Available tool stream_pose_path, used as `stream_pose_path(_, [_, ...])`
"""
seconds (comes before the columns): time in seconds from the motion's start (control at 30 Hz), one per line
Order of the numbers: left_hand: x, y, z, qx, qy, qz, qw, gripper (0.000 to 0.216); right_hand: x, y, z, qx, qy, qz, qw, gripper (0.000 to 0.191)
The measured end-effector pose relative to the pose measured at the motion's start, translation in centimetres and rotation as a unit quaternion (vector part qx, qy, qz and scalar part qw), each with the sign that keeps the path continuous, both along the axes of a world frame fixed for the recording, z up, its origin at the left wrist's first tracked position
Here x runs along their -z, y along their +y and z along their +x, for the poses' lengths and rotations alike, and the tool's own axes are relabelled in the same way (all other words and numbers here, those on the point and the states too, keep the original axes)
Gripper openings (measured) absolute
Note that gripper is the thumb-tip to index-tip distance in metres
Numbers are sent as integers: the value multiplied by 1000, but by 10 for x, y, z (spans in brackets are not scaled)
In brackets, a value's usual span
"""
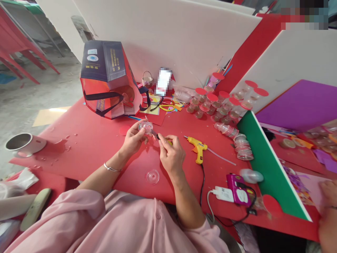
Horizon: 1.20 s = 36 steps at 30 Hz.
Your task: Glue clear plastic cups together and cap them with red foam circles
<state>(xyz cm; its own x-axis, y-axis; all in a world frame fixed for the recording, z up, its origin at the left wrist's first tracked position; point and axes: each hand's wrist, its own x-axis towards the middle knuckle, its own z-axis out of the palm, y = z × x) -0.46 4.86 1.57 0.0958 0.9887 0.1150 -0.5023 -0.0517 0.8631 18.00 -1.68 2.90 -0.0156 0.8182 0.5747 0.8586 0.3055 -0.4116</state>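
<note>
My left hand (134,137) is closed around a small clear plastic cup (145,127), held just above the red table (86,144). My right hand (171,153) is closed on a small tool with a black tip and yellow handle (163,139), its tip pointing at the cup. The two hands nearly touch. A clear round lid (152,176) lies on the table below them. A yellow glue gun (198,146) rests to the right of my right hand, its black cord running toward me.
A red and dark blue bag (107,80) stands at the back left. Several clear cups with red lids (223,102) crowd the back right. A metal pot (22,143) sits at the left edge. A green divider (271,168) bounds the right; another person's hand (328,196) shows beyond.
</note>
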Motion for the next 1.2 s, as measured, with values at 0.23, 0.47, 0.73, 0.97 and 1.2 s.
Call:
stream_pose_path(0.23, [4,1,-1,-15,18,8,1000,51,5,1,-1,19,-5,0,1000,35])
stream_pose_path(0.47, [2,-2,5,7,9,13,1000,48,5,8,11,87,41,31,995,31])
stream_pose_path(0.73, [4,2,2,-4,-1,-1,1000,54,4,0,-2,0,8,0,1000,33])
stream_pose_path(0.97, [3,0,3,-9,1,2,1000,53,0,1,1,4,24,-8,1000,29])
stream_pose_path(1.2, [2,0,3,1,0,3,1000,53,0,-1,-3,6,24,-21,999,30])
